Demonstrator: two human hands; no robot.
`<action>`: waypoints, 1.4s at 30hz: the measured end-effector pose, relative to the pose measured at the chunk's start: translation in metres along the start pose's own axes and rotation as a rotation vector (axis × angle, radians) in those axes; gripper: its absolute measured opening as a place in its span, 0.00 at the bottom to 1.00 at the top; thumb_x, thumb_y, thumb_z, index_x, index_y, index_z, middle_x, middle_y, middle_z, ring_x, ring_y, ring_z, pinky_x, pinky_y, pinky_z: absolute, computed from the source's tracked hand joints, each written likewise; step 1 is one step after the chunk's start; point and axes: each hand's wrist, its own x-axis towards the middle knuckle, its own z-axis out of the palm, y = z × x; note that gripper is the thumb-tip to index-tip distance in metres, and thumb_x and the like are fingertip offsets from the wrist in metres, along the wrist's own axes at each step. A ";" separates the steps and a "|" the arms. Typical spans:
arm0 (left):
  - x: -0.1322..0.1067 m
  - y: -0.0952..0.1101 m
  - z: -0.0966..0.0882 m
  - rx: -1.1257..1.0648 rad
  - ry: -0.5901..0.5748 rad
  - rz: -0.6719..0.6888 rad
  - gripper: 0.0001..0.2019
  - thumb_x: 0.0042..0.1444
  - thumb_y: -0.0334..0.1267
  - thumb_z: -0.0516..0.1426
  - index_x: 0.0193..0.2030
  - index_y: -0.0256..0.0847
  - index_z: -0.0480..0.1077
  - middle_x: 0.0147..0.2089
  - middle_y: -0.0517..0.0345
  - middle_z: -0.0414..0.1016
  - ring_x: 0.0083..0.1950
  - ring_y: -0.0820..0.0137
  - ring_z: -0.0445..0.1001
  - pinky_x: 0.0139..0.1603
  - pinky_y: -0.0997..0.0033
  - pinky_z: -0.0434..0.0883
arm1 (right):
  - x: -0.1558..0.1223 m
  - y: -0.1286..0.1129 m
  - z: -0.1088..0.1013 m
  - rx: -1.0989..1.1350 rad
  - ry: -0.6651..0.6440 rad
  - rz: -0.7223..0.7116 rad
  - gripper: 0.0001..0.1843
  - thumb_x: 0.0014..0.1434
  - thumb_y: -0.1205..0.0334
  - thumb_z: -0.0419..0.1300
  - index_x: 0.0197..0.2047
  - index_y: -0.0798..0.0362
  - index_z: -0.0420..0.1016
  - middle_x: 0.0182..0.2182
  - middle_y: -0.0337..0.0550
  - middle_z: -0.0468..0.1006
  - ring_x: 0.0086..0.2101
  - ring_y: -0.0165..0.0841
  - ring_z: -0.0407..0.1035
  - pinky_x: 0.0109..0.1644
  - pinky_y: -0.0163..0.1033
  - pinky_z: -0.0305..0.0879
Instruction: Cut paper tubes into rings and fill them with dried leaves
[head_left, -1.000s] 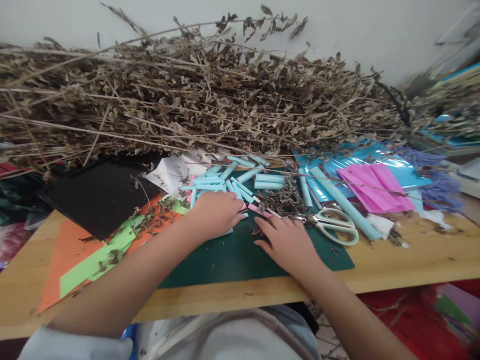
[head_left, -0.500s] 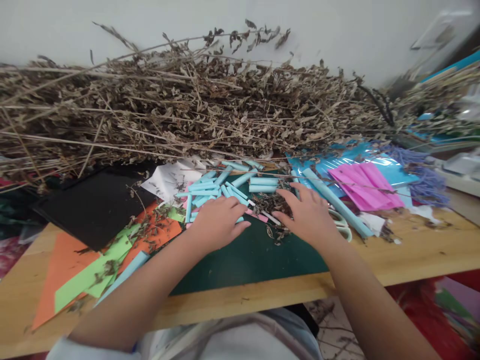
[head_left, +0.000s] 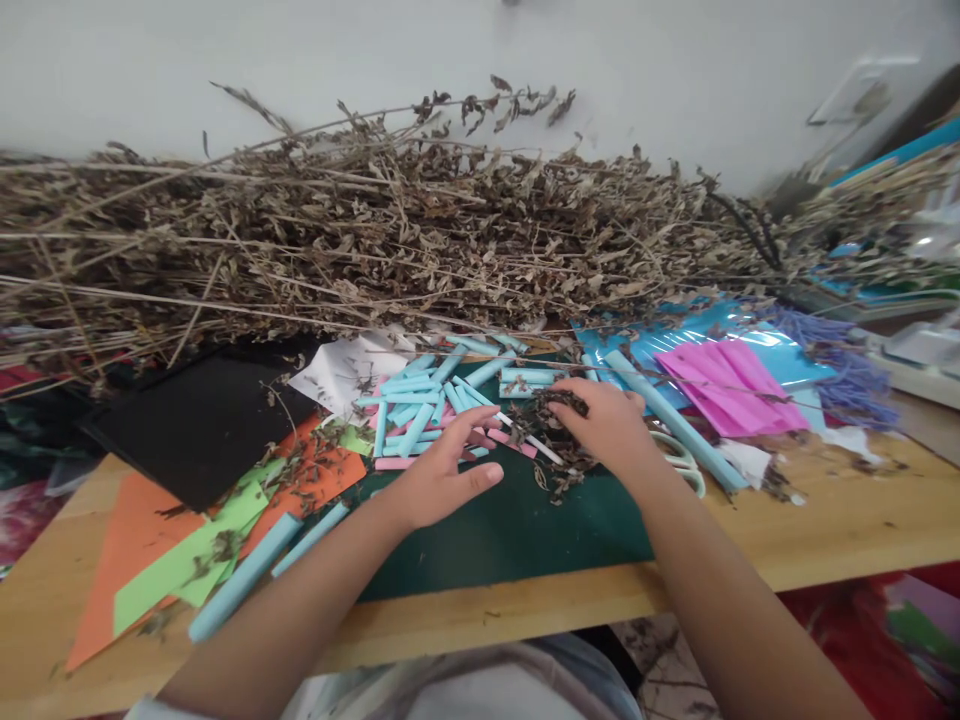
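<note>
My right hand point(head_left: 607, 425) pinches a clump of crumbled dried leaves point(head_left: 561, 405) at the right of the dark green mat point(head_left: 510, 540). My left hand point(head_left: 450, 475) hovers over the mat, fingers apart, holding nothing. Just beyond it lies a heap of short light-blue paper tubes point(head_left: 416, 425), with a few pink tubes point(head_left: 394, 463) among them. A thin white stick point(head_left: 541, 450) rests between the hands, beside the leaves. Partly hidden behind my right wrist are pale-handled scissors point(head_left: 684, 465).
Dried leafy stalks point(head_left: 420, 230) pile along the wall. At left lie a black sheet point(head_left: 202, 425), orange paper point(head_left: 101, 590), green strips point(head_left: 172, 570) and long blue tubes point(head_left: 247, 575). At right are pink folded paper point(head_left: 727, 385), blue film point(head_left: 780, 345) and purple yarn point(head_left: 847, 365).
My right hand has closed on some of the dried leaves. My left hand has lifted off the tube heap and drawn slightly nearer to me, uncovering more tubes. The view has shifted slightly.
</note>
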 end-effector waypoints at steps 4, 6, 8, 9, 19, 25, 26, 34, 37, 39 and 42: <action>0.014 0.004 0.034 -0.805 0.299 -0.174 0.25 0.46 0.50 0.54 0.50 0.49 0.52 0.48 0.55 0.59 0.47 0.68 0.63 0.40 0.70 0.65 | -0.002 -0.010 0.005 0.533 0.069 0.022 0.12 0.49 0.59 0.54 0.39 0.50 0.69 0.37 0.43 0.73 0.37 0.38 0.66 0.40 0.43 0.60; 0.024 0.011 0.047 -1.096 0.406 -0.213 0.24 0.44 0.49 0.56 0.48 0.51 0.54 0.44 0.59 0.63 0.41 0.71 0.66 0.36 0.72 0.65 | -0.006 -0.020 0.012 0.764 0.067 0.067 0.13 0.48 0.59 0.54 0.39 0.51 0.68 0.34 0.41 0.73 0.33 0.34 0.67 0.36 0.41 0.63; 0.034 0.019 0.053 -1.278 0.485 -0.195 0.23 0.44 0.49 0.57 0.47 0.52 0.55 0.40 0.62 0.66 0.36 0.73 0.67 0.33 0.74 0.65 | -0.010 -0.030 0.020 0.906 0.038 0.110 0.13 0.48 0.58 0.54 0.39 0.51 0.67 0.31 0.40 0.73 0.29 0.33 0.67 0.34 0.40 0.64; 0.039 0.022 0.054 -1.324 0.535 -0.172 0.22 0.44 0.49 0.56 0.46 0.53 0.56 0.38 0.63 0.67 0.34 0.74 0.68 0.32 0.74 0.65 | -0.012 -0.035 0.024 0.934 0.026 0.107 0.13 0.48 0.59 0.54 0.38 0.51 0.67 0.31 0.40 0.73 0.29 0.33 0.67 0.34 0.41 0.64; 0.055 0.016 0.044 -1.050 0.969 0.067 0.12 0.41 0.32 0.56 0.16 0.36 0.54 0.25 0.64 0.62 0.27 0.80 0.63 0.31 0.77 0.61 | -0.027 -0.079 0.050 1.104 0.088 -0.144 0.12 0.54 0.57 0.48 0.41 0.50 0.65 0.45 0.45 0.63 0.49 0.37 0.56 0.55 0.46 0.48; 0.045 0.005 0.051 -0.653 0.965 0.177 0.13 0.40 0.23 0.51 0.17 0.38 0.48 0.27 0.63 0.59 0.30 0.78 0.62 0.33 0.77 0.61 | -0.017 -0.098 0.054 1.510 0.309 0.133 0.12 0.54 0.49 0.47 0.34 0.48 0.61 0.36 0.39 0.67 0.38 0.32 0.65 0.46 0.42 0.61; 0.044 0.004 0.052 -0.617 0.963 0.165 0.11 0.39 0.22 0.50 0.18 0.38 0.50 0.26 0.64 0.59 0.30 0.77 0.62 0.33 0.77 0.61 | -0.014 -0.098 0.051 1.505 0.322 0.177 0.10 0.53 0.51 0.49 0.31 0.48 0.61 0.36 0.38 0.67 0.37 0.31 0.65 0.45 0.41 0.61; 0.037 0.003 0.048 -0.406 0.830 0.265 0.12 0.49 0.30 0.47 0.39 0.41 0.66 0.47 0.54 0.63 0.53 0.68 0.58 0.55 0.65 0.54 | -0.004 -0.102 0.046 1.593 0.155 0.167 0.11 0.52 0.62 0.50 0.37 0.51 0.71 0.41 0.41 0.73 0.43 0.34 0.64 0.54 0.44 0.53; 0.037 0.002 0.045 -0.442 0.837 0.278 0.08 0.53 0.36 0.47 0.34 0.39 0.65 0.48 0.53 0.62 0.53 0.67 0.59 0.55 0.62 0.54 | -0.009 -0.103 0.049 1.610 0.126 0.116 0.12 0.50 0.64 0.52 0.37 0.50 0.72 0.46 0.39 0.70 0.49 0.34 0.60 0.57 0.43 0.48; 0.037 0.000 0.044 -0.404 0.857 0.203 0.08 0.54 0.37 0.47 0.27 0.38 0.63 0.47 0.52 0.63 0.53 0.67 0.60 0.54 0.61 0.55 | -0.013 -0.102 0.051 1.617 0.075 0.066 0.14 0.51 0.62 0.52 0.41 0.49 0.72 0.49 0.38 0.67 0.52 0.34 0.56 0.59 0.43 0.45; 0.038 0.000 0.044 -0.278 0.836 0.134 0.11 0.52 0.35 0.49 0.20 0.38 0.60 0.47 0.52 0.65 0.54 0.66 0.59 0.54 0.61 0.54 | -0.016 -0.098 0.051 1.677 0.052 0.013 0.21 0.55 0.51 0.45 0.49 0.49 0.66 0.54 0.39 0.62 0.55 0.35 0.51 0.60 0.44 0.42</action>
